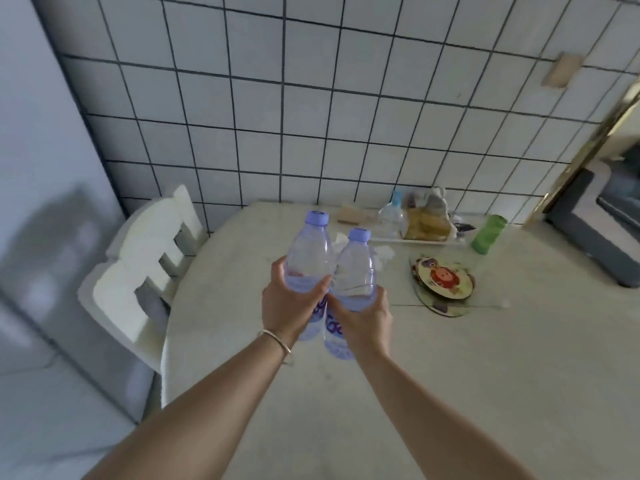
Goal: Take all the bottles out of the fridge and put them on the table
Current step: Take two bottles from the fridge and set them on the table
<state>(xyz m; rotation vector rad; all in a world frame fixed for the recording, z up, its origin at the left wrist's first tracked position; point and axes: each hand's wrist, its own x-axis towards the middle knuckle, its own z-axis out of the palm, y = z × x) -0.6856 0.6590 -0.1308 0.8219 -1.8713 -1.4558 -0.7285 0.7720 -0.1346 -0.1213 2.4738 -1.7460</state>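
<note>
Both forearms reach forward over the table, near its left edge. The left hand wraps fingers around one water bottle; the right hand grips a second bottle, upright, touching.

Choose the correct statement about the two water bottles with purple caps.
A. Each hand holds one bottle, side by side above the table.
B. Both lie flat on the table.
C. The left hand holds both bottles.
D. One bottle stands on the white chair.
A: the left hand grips the left bottle and the right hand grips the right bottle, upright and close together over the table.
</note>
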